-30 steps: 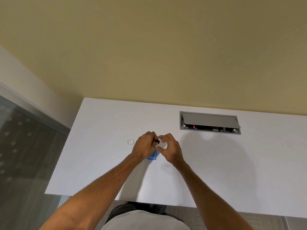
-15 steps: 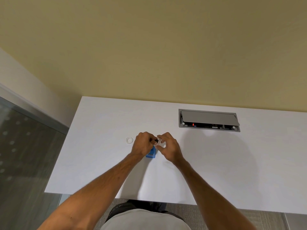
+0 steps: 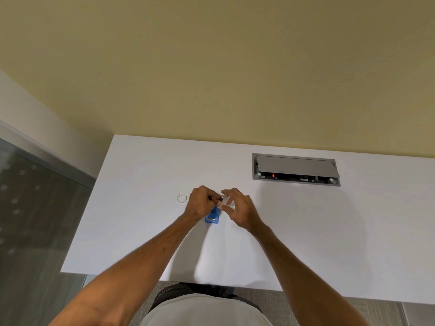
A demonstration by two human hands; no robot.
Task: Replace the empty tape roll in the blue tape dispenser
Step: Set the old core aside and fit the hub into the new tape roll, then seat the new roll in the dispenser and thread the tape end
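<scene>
- Head view: yellow wall (image 3: 211, 67) behind a white desk (image 3: 306, 231).
- Grey cable box (image 3: 295, 169) sunk in the desk, well right of the hands, lid part open.
- Curled left hand (image 3: 200, 203), fingertips pinching a small black part (image 3: 220, 198) right against the roll.
- Thumb and fingers of right hand (image 3: 240, 209) closed round a white roll (image 3: 226, 201), held over the desk.
- Blue dispenser (image 3: 212, 217) flat on the desk just beneath both hands, far end hidden by the left hand.
- Empty ring (image 3: 181, 198) flat on the desk, just left of the left hand, not touching.
</scene>
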